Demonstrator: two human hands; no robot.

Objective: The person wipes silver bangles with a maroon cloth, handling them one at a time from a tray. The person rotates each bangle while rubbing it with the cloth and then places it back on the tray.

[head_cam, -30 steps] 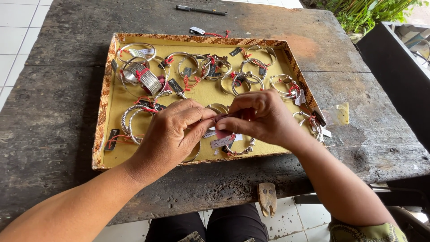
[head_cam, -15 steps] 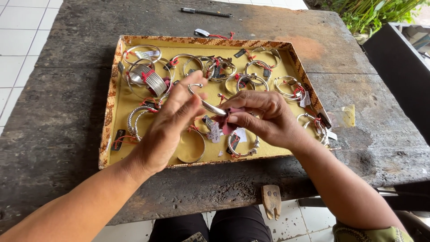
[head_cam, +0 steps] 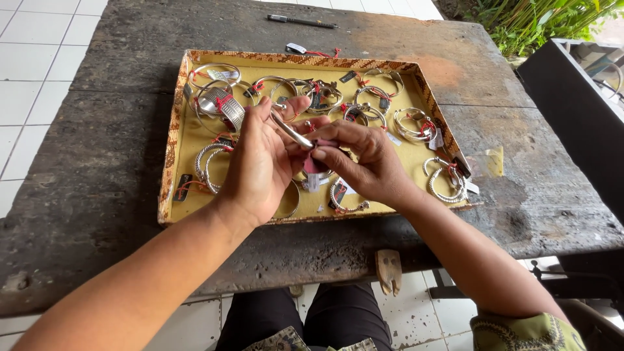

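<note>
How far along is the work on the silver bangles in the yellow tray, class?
Done: cannot tell; the bangles in the tray, such as the one at its right end, look alike and carry red-strung tags. In hand: the left hand holds a silver bangle while the right hand presses a pink cloth to it. Left: unclear.

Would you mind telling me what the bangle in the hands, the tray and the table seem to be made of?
Bangle: likely silver-coloured metal, polished; it glints brightly.
Tray: perhaps card or covered board; matte yellow floor, patterned brown rim.
Table: looks like weathered grey wood or stone; rough, cracked, unpolished surface.
</note>
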